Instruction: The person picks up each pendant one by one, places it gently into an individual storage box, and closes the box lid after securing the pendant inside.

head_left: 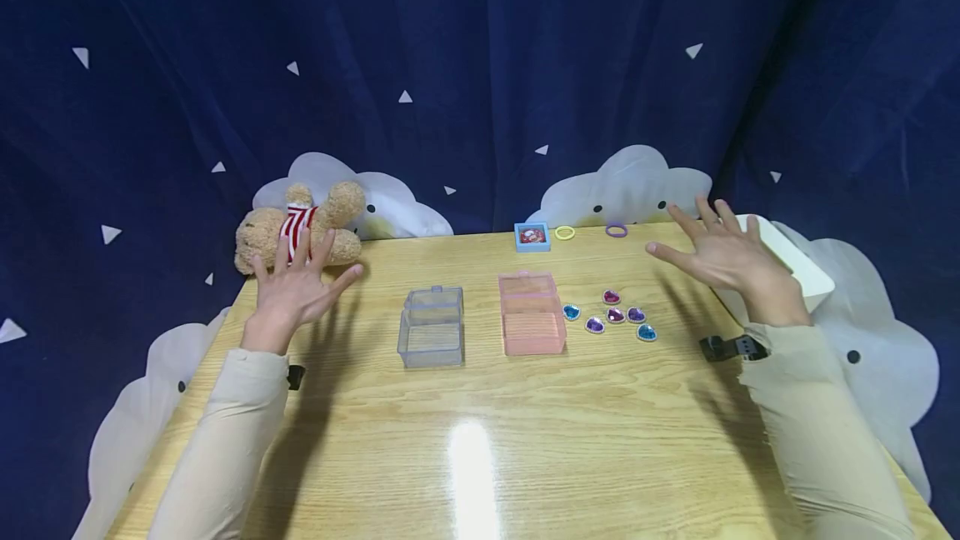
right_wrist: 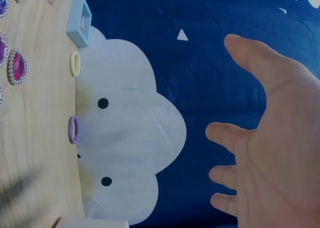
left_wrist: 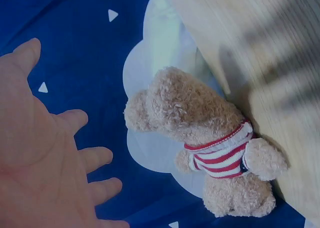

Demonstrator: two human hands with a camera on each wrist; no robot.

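My left hand (head_left: pixel 294 294) hovers over the left of the table with fingers spread, holding nothing. Nearest to it is a teddy bear (left_wrist: pixel 220 148) in a red-and-white striped shirt, lying at the back left corner. On the other side my right hand (head_left: pixel 731 261) is raised, fingers spread and nothing in it, close to a white tray (head_left: pixel 813 277). Between the hands stand a clear greyish box (head_left: pixel 431 348) and a clear pink box (head_left: pixel 533 340), lids swung back. Beside the pink box lie several jewel-like gems (head_left: pixel 615 315) in purple, pink and blue.
Along the back edge lie a small light-blue framed box (head_left: pixel 532 237), a yellow hair tie (head_left: pixel 565 232) and a purple hair tie (head_left: pixel 617 230). A dark blue curtain (head_left: pixel 420 40) with clouds and triangles surrounds the wooden table (head_left: pixel 375 448). Light glares off its front middle.
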